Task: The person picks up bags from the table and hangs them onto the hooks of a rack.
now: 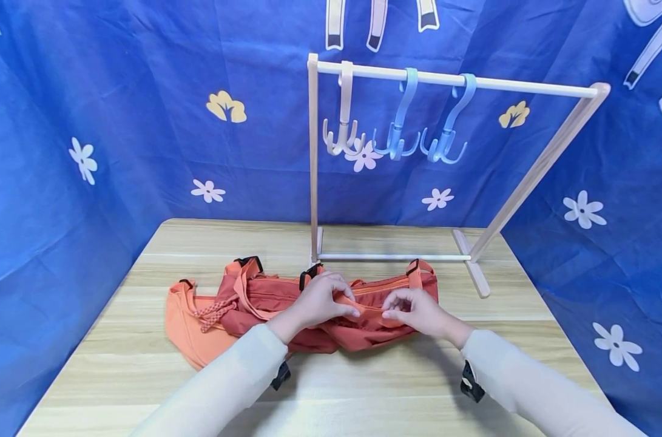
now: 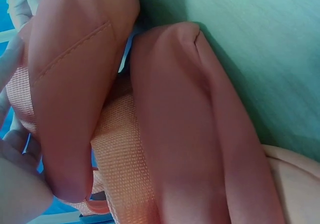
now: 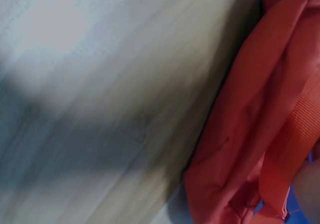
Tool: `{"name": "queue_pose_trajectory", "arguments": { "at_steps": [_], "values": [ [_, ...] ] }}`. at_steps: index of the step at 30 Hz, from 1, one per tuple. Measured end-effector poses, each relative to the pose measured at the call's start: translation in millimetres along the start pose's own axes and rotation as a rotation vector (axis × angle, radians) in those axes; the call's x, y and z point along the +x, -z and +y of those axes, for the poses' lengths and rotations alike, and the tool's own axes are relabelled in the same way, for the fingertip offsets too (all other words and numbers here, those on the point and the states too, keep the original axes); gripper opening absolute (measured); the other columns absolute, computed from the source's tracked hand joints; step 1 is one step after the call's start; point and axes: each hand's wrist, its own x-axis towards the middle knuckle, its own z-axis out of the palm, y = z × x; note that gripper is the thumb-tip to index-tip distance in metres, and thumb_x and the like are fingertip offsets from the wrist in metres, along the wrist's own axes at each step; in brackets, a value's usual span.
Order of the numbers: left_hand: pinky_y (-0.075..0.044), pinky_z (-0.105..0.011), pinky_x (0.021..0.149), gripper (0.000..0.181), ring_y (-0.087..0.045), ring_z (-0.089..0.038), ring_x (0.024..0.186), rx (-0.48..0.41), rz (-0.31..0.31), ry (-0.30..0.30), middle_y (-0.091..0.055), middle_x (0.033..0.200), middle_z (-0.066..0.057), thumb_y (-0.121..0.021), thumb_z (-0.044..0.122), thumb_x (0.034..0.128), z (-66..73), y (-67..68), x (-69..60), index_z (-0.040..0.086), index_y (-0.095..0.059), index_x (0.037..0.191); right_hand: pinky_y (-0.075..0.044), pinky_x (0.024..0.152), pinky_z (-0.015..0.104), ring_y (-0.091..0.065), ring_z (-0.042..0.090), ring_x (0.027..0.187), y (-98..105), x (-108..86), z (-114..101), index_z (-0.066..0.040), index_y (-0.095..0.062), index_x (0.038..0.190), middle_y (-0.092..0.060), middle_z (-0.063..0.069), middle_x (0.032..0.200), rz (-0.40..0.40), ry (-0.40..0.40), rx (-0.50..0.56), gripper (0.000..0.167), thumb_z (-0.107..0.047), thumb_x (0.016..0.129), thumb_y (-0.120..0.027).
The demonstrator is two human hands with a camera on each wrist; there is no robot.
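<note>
On the worktop [image 1: 352, 397], the left hand [image 1: 321, 300] and right hand [image 1: 420, 312] pinch an orange strap [image 1: 371, 310] at a red bag [image 1: 363, 338], contents hidden, with an orange bag [image 1: 180, 325] to its left. Only the left wrist view shows diagonal stitching [image 2: 72, 52] on red fabric [image 2: 65, 124]. Behind stands a rack [image 1: 314, 182] with hooks [image 1: 404, 103].

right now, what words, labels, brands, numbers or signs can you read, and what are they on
None readable in any view.
The red bags, hooks and rack show no lettering I can make out.
The blue cloth bears pictures such as white flowers.
Black wrist devices: too small to tell.
</note>
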Motion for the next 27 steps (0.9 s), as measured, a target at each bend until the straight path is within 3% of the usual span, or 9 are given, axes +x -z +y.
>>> {"name": "queue_pose_trajectory", "arguments": {
  "at_steps": [7,16,27],
  "values": [
    [-0.041,-0.029,0.071,0.019,-0.05,-0.012,0.081,-0.038,0.012,-0.015,-0.062,0.08,0.011,-0.086,0.023,0.0687,2.4,2.0,1.7,0.018,-0.069,0.074,-0.046,0.062,0.026,-0.054,0.015,0.069,12,-0.8,-29,0.002,-0.064,0.085,-0.061,0.006,0.076,-0.05,-0.012,0.019,0.005,0.0,0.085,-0.069],
    [-0.043,-0.029,0.071,0.017,-0.053,-0.009,0.076,-0.038,0.0,-0.009,-0.062,0.078,0.013,-0.084,0.024,0.0721,7.4,8.3,10.2,0.019,-0.068,0.076,-0.046,0.063,0.024,-0.054,0.009,0.071,28,7.7,-13,-0.002,-0.064,0.089,-0.06,-0.003,0.078,-0.089,0.002,0.001,0.007,-0.006,0.088,-0.068],
    [-0.038,-0.026,0.061,0.017,-0.043,-0.009,0.063,-0.046,-0.044,0.001,-0.054,0.069,0.01,-0.079,0.024,0.0789,16.8,20.4,27.0,0.018,-0.064,0.074,-0.047,0.063,0.026,-0.056,0.011,0.075,50,18.5,-28,-0.007,-0.063,0.089,-0.06,-0.005,0.081,-0.065,0.03,-0.111,0.008,-0.015,0.091,-0.065]
  ]
}}
